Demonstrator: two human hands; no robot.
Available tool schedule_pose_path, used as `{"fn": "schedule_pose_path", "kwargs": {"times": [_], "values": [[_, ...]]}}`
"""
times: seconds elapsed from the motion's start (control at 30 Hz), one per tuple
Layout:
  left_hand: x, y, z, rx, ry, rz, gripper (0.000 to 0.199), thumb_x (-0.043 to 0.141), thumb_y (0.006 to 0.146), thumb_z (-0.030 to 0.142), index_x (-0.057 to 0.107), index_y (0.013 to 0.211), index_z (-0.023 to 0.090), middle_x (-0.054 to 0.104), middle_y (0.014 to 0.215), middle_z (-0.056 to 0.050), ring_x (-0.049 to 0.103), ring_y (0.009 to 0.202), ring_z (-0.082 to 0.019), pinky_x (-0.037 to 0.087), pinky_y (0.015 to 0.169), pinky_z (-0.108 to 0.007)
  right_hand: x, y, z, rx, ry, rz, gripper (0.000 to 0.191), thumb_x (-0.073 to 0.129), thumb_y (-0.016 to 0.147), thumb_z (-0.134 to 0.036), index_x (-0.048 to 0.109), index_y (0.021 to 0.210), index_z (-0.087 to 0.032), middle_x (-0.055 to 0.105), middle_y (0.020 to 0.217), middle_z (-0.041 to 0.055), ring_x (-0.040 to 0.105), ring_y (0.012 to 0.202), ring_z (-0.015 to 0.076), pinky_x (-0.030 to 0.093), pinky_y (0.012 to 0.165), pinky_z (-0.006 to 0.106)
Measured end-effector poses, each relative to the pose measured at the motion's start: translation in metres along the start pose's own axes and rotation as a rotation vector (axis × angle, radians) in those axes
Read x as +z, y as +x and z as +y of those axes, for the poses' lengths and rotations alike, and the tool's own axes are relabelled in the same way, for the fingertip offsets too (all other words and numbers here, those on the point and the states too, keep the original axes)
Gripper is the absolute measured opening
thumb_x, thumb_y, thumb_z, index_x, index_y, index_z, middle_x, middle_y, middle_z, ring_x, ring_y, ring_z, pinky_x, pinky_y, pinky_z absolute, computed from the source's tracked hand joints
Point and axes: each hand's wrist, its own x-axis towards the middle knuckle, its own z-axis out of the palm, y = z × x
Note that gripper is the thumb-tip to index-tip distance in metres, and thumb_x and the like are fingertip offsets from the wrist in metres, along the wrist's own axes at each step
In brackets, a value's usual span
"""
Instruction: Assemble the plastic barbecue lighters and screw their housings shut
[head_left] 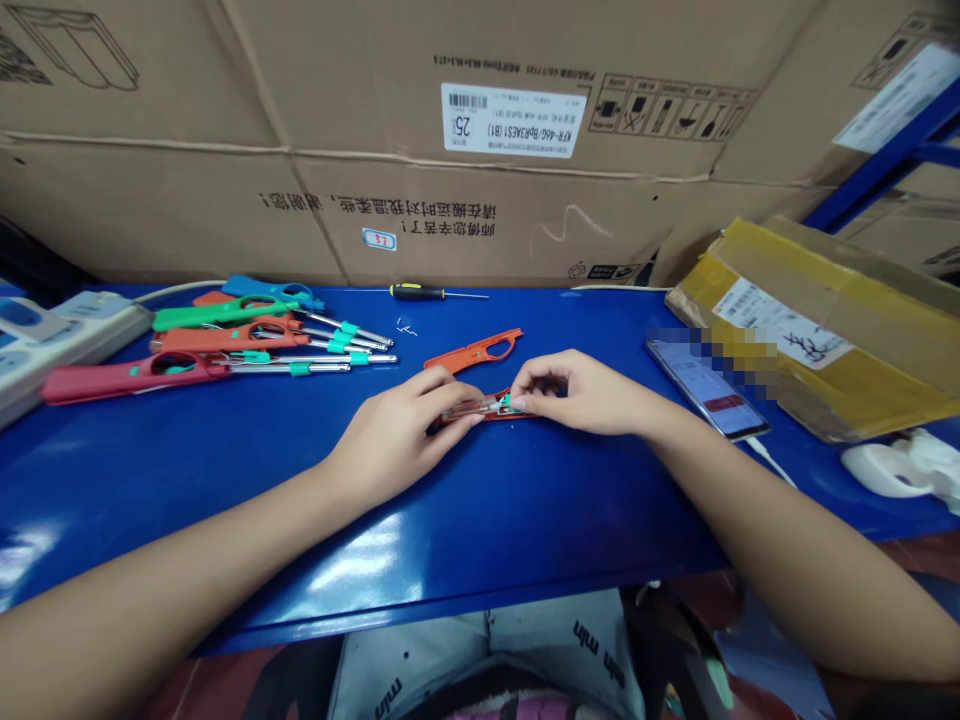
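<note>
An orange lighter half-shell (491,416) lies open on the blue table with clear and metal inner parts in it. My left hand (401,425) is closed round its left end, fingertips on the clear part. At the right end my right hand (581,393) pinches a small green piece (507,403) among the inner parts. Just behind them rests a loose orange shell half (474,352) with an oval finger hole. My fingers hide both ends of the shell I hold.
Several assembled lighters (225,338) lie at the left beside a white power strip (67,345). Small screws (406,327) and a screwdriver (420,291) are behind. A phone (707,388), taped box (817,320) and white object (892,468) sit at the right.
</note>
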Motion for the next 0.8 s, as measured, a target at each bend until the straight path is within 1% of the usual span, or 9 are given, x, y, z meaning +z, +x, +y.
{"fn": "schedule_pose_path", "kwargs": {"times": [0.27, 0.43, 0.57, 0.8], "values": [[-0.0012, 0.0002, 0.0005, 0.009, -0.006, 0.0, 0.023, 0.055, 0.101, 0.035, 0.069, 0.115, 0.025, 0.068, 0.111, -0.004, 0.067, 0.082, -0.015, 0.052, 0.071, -0.027, -0.0004, -0.0006, -0.0008, 0.014, -0.008, -0.001, 0.021, 0.063, 0.09, -0.035, 0.073, 0.089, -0.017, 0.072, 0.084, 0.0033, 0.06, 0.074, 0.015, 0.044, 0.069, 0.027], [-0.0017, 0.0008, 0.0016, 0.002, -0.008, -0.005, 0.022, 0.055, 0.101, 0.034, 0.069, 0.115, 0.025, 0.068, 0.111, -0.003, 0.067, 0.084, -0.015, 0.052, 0.073, -0.027, -0.0005, -0.0003, -0.0011, 0.01, -0.003, -0.002, 0.02, 0.063, 0.09, -0.034, 0.072, 0.088, -0.017, 0.072, 0.084, 0.0035, 0.06, 0.074, 0.0148, 0.044, 0.069, 0.027], [-0.0021, 0.0001, 0.0015, -0.001, -0.005, -0.008, 0.022, 0.055, 0.101, 0.034, 0.069, 0.115, 0.026, 0.067, 0.111, -0.003, 0.067, 0.083, -0.015, 0.051, 0.07, -0.026, -0.0007, -0.0003, -0.0011, 0.006, 0.006, -0.003, 0.02, 0.063, 0.09, -0.034, 0.072, 0.088, -0.016, 0.072, 0.084, 0.0032, 0.059, 0.074, 0.0144, 0.044, 0.068, 0.027], [-0.0011, -0.0005, 0.0008, 0.006, -0.008, -0.005, 0.022, 0.055, 0.101, 0.035, 0.069, 0.115, 0.025, 0.067, 0.111, -0.003, 0.067, 0.083, -0.015, 0.051, 0.071, -0.027, -0.0004, 0.0003, -0.0019, 0.014, 0.008, -0.005, 0.02, 0.063, 0.09, -0.035, 0.072, 0.088, -0.016, 0.072, 0.083, 0.0029, 0.059, 0.074, 0.0143, 0.044, 0.068, 0.027]]}}
